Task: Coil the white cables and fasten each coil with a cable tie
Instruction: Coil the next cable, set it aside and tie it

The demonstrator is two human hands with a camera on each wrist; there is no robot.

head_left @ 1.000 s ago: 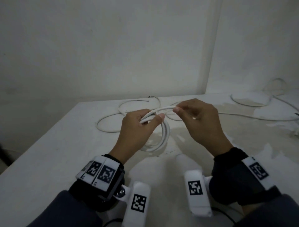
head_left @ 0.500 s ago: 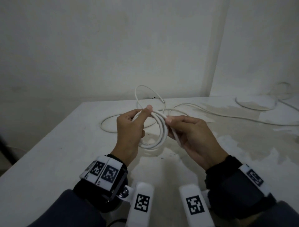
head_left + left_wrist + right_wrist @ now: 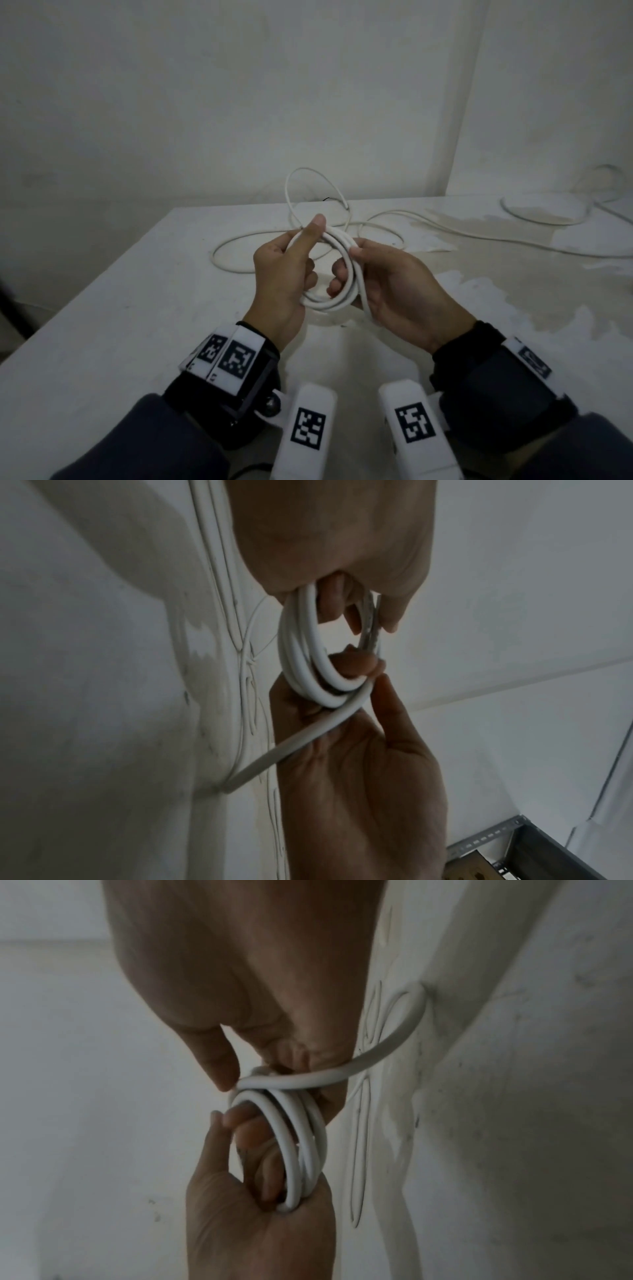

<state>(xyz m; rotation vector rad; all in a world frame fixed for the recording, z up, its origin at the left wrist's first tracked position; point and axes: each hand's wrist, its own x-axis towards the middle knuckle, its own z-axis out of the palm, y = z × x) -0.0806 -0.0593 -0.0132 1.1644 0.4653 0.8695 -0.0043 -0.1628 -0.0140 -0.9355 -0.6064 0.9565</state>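
While left hand (image 3: 279, 270) gripped coil (image 3: 337, 270) above counter (image 3: 102, 308), right hand (image 3: 394, 291) pinched free strand across coil. Best kept each wrap same size, strand taut, left fingers (image 3: 346, 607) clamped. Coil hung between both hands, left fingers hooked through it; slack trailed onto counter beyond coil.

Left hand (image 3: 281, 274) and right hand (image 3: 394, 294) raised close together, fingers of both curled around a coiled white cable (image 3: 342, 270).
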